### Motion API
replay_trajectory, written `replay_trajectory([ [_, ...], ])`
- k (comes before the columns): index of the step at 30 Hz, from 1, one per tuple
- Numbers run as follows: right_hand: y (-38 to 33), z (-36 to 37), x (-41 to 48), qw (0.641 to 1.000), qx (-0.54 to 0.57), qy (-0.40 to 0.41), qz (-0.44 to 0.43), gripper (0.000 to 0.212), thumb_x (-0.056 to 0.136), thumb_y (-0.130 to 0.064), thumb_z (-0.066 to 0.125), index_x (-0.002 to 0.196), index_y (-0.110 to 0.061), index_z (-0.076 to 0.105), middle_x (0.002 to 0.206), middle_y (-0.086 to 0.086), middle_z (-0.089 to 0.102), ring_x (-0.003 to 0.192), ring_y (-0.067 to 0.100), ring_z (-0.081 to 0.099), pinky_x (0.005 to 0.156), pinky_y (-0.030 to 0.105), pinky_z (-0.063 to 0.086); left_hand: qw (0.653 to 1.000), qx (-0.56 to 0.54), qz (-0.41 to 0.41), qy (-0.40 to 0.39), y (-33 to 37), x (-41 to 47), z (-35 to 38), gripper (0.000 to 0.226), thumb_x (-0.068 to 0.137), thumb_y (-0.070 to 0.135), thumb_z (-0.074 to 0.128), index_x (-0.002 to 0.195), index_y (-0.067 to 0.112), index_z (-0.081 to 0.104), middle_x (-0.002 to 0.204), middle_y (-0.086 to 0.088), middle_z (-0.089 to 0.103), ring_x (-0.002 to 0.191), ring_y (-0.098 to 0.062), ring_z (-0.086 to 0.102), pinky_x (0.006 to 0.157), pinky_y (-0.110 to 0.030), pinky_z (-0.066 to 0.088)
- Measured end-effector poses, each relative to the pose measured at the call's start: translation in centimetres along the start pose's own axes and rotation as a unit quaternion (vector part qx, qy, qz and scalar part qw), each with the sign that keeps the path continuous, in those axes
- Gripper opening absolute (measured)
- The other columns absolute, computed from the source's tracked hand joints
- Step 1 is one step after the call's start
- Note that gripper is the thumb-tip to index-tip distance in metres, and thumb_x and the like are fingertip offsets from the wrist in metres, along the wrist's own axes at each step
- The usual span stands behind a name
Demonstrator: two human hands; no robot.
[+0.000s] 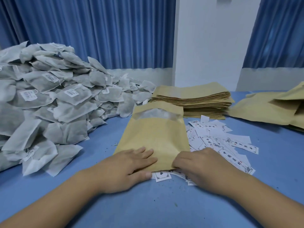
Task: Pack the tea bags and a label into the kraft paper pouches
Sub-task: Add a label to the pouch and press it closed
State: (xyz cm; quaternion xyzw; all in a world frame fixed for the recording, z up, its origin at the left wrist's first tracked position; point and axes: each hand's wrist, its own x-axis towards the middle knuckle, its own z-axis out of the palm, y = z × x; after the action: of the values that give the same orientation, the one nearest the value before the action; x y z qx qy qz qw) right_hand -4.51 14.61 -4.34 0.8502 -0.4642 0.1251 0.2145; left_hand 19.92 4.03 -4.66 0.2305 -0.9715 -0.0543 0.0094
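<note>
A kraft pouch is lying on the blue table, something pale showing in its window. The left hand is pressing flat on its near end; the right hand is gripping its near corner. Tea bags are lying heaped left, labels right, a pouch stack behind. Blue curtains are hanging beyond; further pouches are running off-frame right.

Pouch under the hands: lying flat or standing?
Lying flat. The pouch lies on the table, window end far; left hand presses its near end, right hand grips its near corner.
</note>
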Motion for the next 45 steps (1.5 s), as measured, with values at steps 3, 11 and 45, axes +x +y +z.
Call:
replay_trajectory([
  [3, 0.2, 0.0, 0.0, 0.988, 0.123, -0.012, 0.092, 0.009, 0.090, -0.023, 0.062, 0.094, -0.023, 0.070, 0.084, -0.012, 0.066, 0.065, 0.010, 0.059, 0.056, 0.028, 0.048, 0.997, -0.081, -0.008, 0.000, -0.8, -0.7, 0.4, 0.059, 0.089, 0.064, 0.020, 0.146, 0.048, 0.016, 0.151, 0.035, 0.003, 0.137, 0.020, -0.006, 0.113, -0.010, -0.004],
  [11, 1.3, 0.8, 0.3, 0.952, 0.196, 0.058, 0.228, 0.009, 0.093, -0.023, 0.061, 0.089, -0.025, 0.068, 0.075, -0.015, 0.062, 0.071, -0.002, 0.050, 0.064, 0.009, 0.036, 0.960, -0.056, -0.078, 0.265, -2.7, -2.9, 0.2, 0.019, 0.085, 0.018, 0.073, 0.101, 0.027, 0.070, 0.095, 0.023, 0.063, 0.089, 0.003, 0.058, 0.079, -0.026, 0.050],
  [45, 0.7, -0.2, 0.5, 0.987, -0.002, 0.148, 0.068, 0.011, 0.068, -0.003, 0.075, 0.075, -0.011, 0.071, 0.071, 0.001, 0.062, 0.059, 0.024, 0.059, 0.051, 0.028, 0.049, 0.929, 0.173, 0.004, 0.326, 0.0, -0.9, -0.1, 0.022, 0.080, 0.022, 0.046, 0.063, 0.015, 0.060, 0.062, 0.001, 0.050, 0.052, -0.023, 0.050, 0.046, -0.029, 0.040],
])
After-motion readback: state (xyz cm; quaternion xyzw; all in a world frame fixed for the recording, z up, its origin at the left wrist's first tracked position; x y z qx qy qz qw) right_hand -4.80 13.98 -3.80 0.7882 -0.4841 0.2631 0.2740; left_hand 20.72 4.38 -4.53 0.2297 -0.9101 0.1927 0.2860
